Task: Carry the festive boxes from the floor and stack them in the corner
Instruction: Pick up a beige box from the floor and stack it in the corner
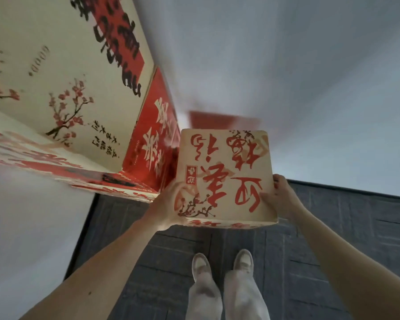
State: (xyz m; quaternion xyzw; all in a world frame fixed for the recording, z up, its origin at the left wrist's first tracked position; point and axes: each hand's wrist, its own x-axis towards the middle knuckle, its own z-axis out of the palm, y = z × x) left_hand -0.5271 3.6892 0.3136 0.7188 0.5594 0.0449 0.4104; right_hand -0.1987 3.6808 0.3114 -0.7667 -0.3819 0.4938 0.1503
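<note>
Held box: a cream festive box with red brush lettering and a plum-branch print, carried in mid-air above the dark floor, its top face toward the camera.
Left hand: pressed flat against the box's left side near the lower corner, fingers spread and wrapped onto the face; closed on the box, not clenched.
Right hand: clamped on the right edge, thumb on the top face and the other fingers behind the side; also holding the box.
Stack in the corner: a large cream box with black and red lettering looms at the left, with a red box just beyond it; both stand by the pale walls.
Position of the held box: its left edge sits just beside the red box, seemingly touching or nearly so; not yet set down on anything visible.
Progress: at least two boxes look already placed, and this one appears to be in its final approach, so the carrying is well on, but release is still to come.
Left to do: settle this box, then fetch any others; none are visible on the floor here.
Hidden or unclear: the box's underside and whatever it would rest on; a blurred red shape behind it, possibly another box; the large box runs out of frame.
Feet: pale shoes planted near, below the box.
</note>
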